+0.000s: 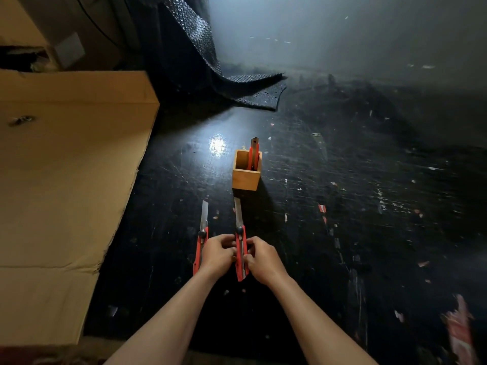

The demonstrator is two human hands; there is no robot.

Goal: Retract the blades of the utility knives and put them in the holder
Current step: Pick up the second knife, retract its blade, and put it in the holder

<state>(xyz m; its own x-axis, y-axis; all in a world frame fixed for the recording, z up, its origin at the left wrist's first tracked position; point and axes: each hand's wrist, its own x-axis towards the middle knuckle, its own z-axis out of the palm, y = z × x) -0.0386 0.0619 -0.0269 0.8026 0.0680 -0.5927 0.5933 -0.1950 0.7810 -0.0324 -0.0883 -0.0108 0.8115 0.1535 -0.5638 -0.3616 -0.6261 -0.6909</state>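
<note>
Far left edge: I am seeing a flattened cardboard sheet (71, 180) lying over the dark work surface (342, 206).
Surface: the black top is showing scratches, bits of debris and a bright glare patch just left of the holder.
Room: dim; a sheet of black bubble wrap (200, 61) is draping down at the back onto the surface.
Left knife (200, 243): it is lying flat, long axis running away from me, blade extended and pointing toward the far side; my left hand is partly covering its handle.
Left hand (217, 255): fingers are curling against the left side of the middle knife's red handle, gripping it.
Middle knife (241, 248): it is sitting between both hands, long axis away from me, bare blade pointing at the holder.
Right hand (262, 259): fingertips are pinching the same handle from the right.
Wooden holder (246, 175): it is standing just beyond the blade tips, with one stowed knife (253, 154) upright inside.
</note>
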